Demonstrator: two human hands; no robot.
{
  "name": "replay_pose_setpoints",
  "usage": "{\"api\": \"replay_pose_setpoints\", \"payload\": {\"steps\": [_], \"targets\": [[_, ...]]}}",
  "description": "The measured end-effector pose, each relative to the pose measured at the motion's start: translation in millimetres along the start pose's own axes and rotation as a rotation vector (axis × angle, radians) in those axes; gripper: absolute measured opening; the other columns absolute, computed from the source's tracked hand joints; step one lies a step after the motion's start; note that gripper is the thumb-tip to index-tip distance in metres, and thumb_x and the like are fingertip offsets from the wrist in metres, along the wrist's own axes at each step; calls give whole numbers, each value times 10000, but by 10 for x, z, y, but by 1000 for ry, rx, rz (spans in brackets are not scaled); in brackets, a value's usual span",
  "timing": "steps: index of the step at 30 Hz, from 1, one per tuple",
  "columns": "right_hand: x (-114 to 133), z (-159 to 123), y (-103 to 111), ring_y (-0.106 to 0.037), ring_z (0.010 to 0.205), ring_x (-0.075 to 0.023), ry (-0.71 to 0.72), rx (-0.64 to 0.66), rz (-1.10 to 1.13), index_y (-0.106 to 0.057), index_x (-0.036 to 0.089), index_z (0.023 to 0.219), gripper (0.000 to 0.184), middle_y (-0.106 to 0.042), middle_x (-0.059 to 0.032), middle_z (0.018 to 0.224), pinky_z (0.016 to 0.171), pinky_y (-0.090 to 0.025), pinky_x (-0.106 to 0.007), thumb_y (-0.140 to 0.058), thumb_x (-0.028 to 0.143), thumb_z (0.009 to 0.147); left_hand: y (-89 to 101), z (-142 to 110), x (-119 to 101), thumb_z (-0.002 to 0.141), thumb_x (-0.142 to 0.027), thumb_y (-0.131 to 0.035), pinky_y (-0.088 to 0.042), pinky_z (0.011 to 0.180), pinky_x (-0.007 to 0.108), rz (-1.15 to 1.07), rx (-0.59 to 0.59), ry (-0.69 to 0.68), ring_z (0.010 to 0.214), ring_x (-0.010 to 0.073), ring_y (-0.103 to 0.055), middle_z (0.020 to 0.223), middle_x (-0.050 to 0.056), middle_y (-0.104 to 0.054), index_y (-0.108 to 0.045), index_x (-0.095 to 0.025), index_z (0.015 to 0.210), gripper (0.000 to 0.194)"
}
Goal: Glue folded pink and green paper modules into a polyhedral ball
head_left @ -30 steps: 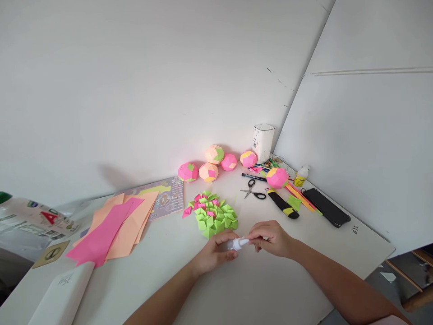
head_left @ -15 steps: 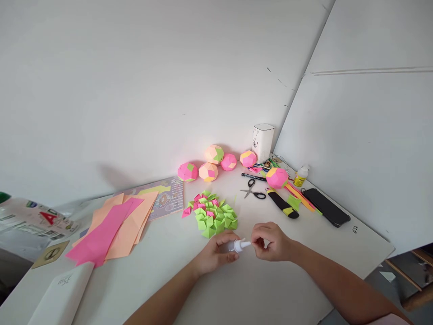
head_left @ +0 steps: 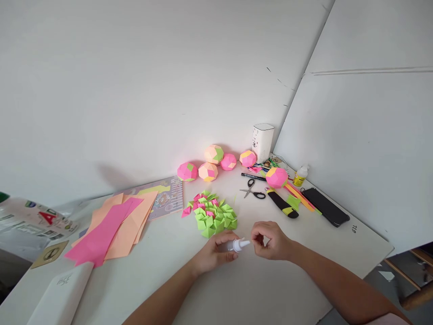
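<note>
6 faceted balls of pink, peach, green and yellow paper (head_left: 208, 172) look finished: 5 sit along the table's (head_left: 291, 280) far edge by the wall, and the 6th lies nearer the right edge, just beside a black-and-yellow cutter (head_left: 283, 206). Short of that stage is a loose heap of small folded green and pink paper pieces (head_left: 219, 224) at the middle of the table; they appear folded but are not joined into a ball. Flat pink and peach paper sheets (head_left: 106, 232), apparently unfolded, overlap towards the left edge, partly on a pale purple printed notebook (head_left: 172, 198).

The small translucent plastic bottle with a white conical nozzle (head_left: 238, 245) is held above the table, between the heap and the near edge. The left hand (head_left: 214, 253) has a firm grip around its body, thumb on the near side and fingers on the far side, with the nozzle pointing towards the right edge. The bottle's cap seems to be off, since the nozzle shows bare.

The right hand's (head_left: 272, 241) grip is closed to a pinch, thumb against fingertips, just beside the nozzle's tip. Whether it touches the tip, or pinches something tiny, I cannot tell.
</note>
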State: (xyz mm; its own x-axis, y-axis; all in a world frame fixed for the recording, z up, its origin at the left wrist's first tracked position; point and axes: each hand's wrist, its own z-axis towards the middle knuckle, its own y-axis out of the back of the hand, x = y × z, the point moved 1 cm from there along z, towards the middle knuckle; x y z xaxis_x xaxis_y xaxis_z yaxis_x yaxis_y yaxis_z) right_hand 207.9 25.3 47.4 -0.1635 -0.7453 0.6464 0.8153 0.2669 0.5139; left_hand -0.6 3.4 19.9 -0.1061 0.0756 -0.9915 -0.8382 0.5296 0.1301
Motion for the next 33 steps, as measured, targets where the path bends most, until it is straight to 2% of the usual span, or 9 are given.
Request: {"api": "replay_pose_setpoints", "payload": {"steps": [7, 14, 18, 24, 28, 33], "targets": [[24, -1, 11, -428, 473, -78, 47, 21, 6, -474, 201, 661, 127, -474, 41, 566, 452, -382, -184, -485, 74, 656, -10, 1, 14, 707, -395, -703, -364, 709, 285, -8, -19, -14, 779, 170, -465, 848, 27, -549, -666, -205, 927, 293], [31, 22, 19, -434, 484, -81, 12, -10, -1, -474, 197, 666, 117, -486, 34, 581, 454, -382, -186, -498, 83, 662, 2, -1, 20, 731, -355, -692, -360, 717, 278, 15, 11, -25, 798, 168, -472, 859, 24, -551, -662, -204, 950, 267], [17, 19, 36, -427, 485, -79, -2, 18, 4, -479, 198, 670, 131, -479, 36, 586, 453, -372, -186, -499, 70, 646, 3, -5, 62, 726, -352, -699, -356, 705, 272, -5, -5, -30, 787, 161, -466, 863, 20, -543, -662, -209, 949, 268], [6, -5, 27, -411, 479, -78, 51, 51, 35, -497, 200, 665, 141, -468, 47, 562, 457, -366, -189, -499, 63, 635, -17, 5, 22, 725, -371, -692, -364, 696, 275, 7, -2, -19, 774, 165, -467, 846, 25, -542, -665, -197, 940, 278], [-3, 1, 23, -434, 494, -83, 6, 20, 29, -503, 198, 679, 118, -496, 32, 586, 468, -385, -191, -514, 81, 667, -11, 5, -5, 734, -358, -687, -369, 720, 281, 35, 29, -37, 799, 172, -478, 858, 30, -552, -666, -195, 949, 271], [12, 31, 60, -426, 492, -79, -22, 41, -4, -488, 196, 671, 123, -481, 35, 587, 465, -374, -188, -509, 75, 656, 6, -3, 53, 727, -352, -697, -363, 728, 284, 21, -13, -25, 804, 170, -478, 879, 26, -558, -663, -205, 958, 277]]}}
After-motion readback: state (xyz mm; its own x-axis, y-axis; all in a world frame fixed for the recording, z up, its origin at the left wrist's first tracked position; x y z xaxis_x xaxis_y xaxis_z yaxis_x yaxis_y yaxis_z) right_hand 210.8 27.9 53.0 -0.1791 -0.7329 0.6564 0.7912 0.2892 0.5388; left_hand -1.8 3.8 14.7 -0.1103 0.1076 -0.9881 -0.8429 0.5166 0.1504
